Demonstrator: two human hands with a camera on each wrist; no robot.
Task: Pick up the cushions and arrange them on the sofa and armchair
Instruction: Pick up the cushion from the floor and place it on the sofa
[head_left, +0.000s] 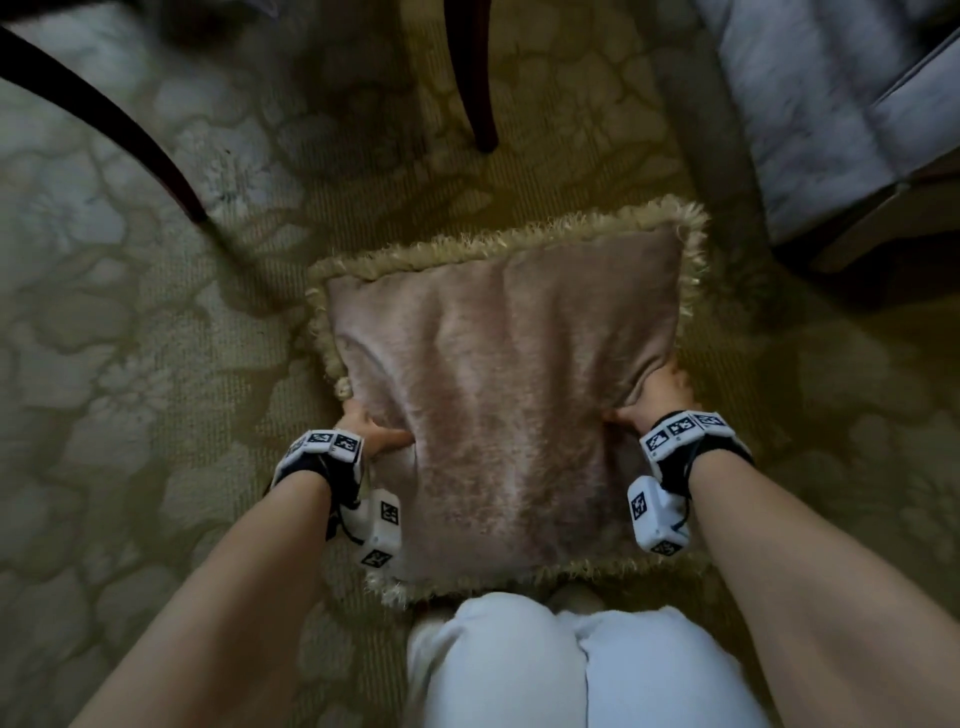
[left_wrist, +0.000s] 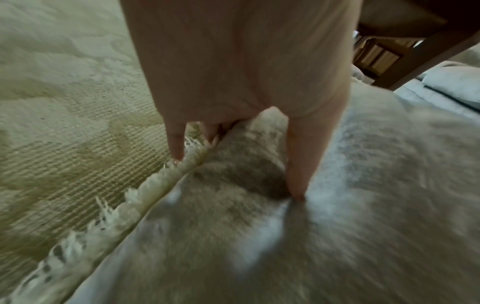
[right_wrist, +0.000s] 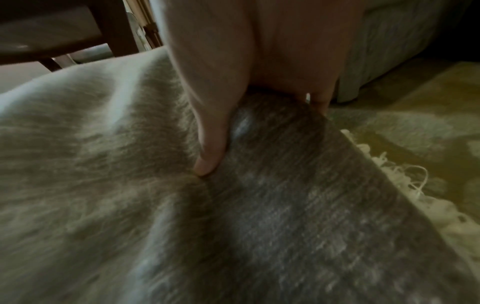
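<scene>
A square pinkish velvet cushion (head_left: 498, 395) with a pale fringe lies over the patterned carpet in front of my knees. My left hand (head_left: 371, 431) grips its left edge, thumb pressed into the top face and fingers curled under the fringe (left_wrist: 166, 179). My right hand (head_left: 649, 400) grips the right edge the same way, thumb (right_wrist: 207, 156) dug into the velvet (right_wrist: 285, 205), fingers tucked under the side. In the left wrist view the cushion (left_wrist: 337, 205) fills the lower right. Whether the cushion still touches the floor I cannot tell.
A pale upholstered seat (head_left: 831, 104) stands at the upper right. Two dark curved wooden legs (head_left: 475, 78) (head_left: 104, 124) of a piece of furniture stand on the carpet (head_left: 130, 364) beyond and left of the cushion. My white-trousered knees (head_left: 571, 665) are at the bottom.
</scene>
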